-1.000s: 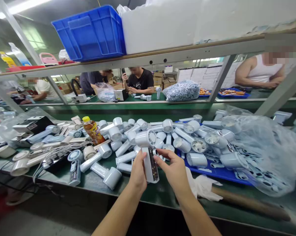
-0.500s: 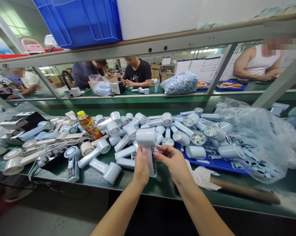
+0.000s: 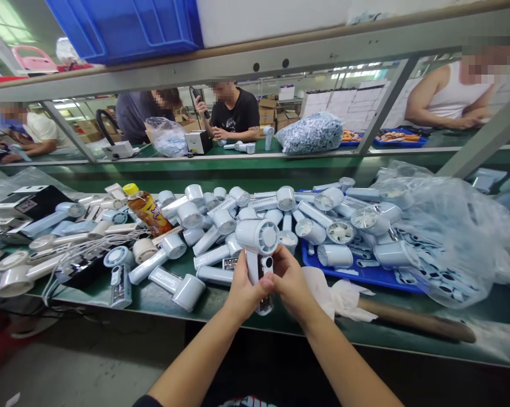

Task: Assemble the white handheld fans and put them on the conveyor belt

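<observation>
A light-blue handheld fan (image 3: 255, 236) stands upright between my hands, its round head on top and the vented end turned to the right. Around the left side of its handle my left hand (image 3: 244, 288) is closed, thumb across the front. My right hand (image 3: 289, 280) grips the handle from the right, its thumb meeting the left thumb. A small cover with a dark oval spot (image 3: 266, 263) shows on the handle above the thumbs; dark inner parts show below them. My palms hide much of the handle.
Many similar fans (image 3: 189, 291) lie heaped across the green bench. To the right are a blue tray (image 3: 365, 275), a clear bag (image 3: 462, 249) of small parts and a brown rod (image 3: 419, 320) with white wrapping. A drink bottle (image 3: 148, 212) leans at left. People work beyond the frame.
The fan has turned so its vented end and handle front face me more. My right hand has moved in from the handle's edge to wrap it, and both thumbs now meet in front.
</observation>
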`<state>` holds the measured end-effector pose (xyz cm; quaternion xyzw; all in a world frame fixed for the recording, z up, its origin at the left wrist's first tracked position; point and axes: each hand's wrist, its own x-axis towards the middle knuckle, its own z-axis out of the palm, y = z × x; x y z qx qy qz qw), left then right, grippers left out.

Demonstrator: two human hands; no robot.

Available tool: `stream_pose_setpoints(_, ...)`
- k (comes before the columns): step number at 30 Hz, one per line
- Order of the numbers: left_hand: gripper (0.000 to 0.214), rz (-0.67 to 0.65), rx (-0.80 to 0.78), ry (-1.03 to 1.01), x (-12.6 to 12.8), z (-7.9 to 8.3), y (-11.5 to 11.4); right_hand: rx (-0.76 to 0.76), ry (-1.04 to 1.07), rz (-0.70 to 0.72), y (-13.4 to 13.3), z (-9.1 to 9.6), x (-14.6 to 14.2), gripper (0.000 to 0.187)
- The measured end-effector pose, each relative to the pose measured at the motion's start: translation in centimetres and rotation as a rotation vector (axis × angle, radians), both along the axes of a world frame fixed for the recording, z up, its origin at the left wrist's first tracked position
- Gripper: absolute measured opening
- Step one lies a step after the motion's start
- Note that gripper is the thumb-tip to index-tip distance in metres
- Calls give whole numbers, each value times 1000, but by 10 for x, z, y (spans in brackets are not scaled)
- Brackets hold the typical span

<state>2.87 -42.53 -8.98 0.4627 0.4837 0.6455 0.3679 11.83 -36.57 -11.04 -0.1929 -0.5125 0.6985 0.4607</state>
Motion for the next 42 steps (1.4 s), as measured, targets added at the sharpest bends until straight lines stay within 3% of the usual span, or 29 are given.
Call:
stream_pose_setpoints(3,87,-214,-59,51,-6,9,-3,92,4,85,-2,-5,5,75)
stream_pose_setpoints(5,88,-301,-90,132,-10,17,-5,93,-43,142,-4,-6,11,85)
stream_pose_setpoints(8,78,-385,-143,209,-15,26,-7,64,-65,171,-5,-3,22,84)
stream_pose_setpoints(11,69,-442,-153,281,-14,30,-8,119,-52,328,-1,4,33,76)
stream_pose_setpoints(13,61,-431,-164,359,-10,34,-10,176,-24,411,3,9,37,71)
stream_pose_setpoints(18,63,-395,-217,584,-2,42,-12,216,140,385,5,12,39,60)
stream_pose_setpoints(24,57,-363,-150,605,-2,42,-14,286,-68,428,3,21,49,83)
stream_pose_setpoints(28,56,-305,-153,650,0,47,-15,279,-41,425,0,25,47,64)
stream_pose_setpoints(32,61,-346,-153,728,1,53,-16,281,44,403,-1,17,45,61)
stream_pose_setpoints(37,65,-482,-138,583,-4,55,-15,158,14,401,-2,14,54,74)
stream_pose_setpoints(39,57,-459,-131,518,-3,52,-16,159,-34,427,-4,18,58,78)
stream_pose_setpoints(42,48,-380,-123,496,2,47,-20,216,-60,466,-6,22,60,68)
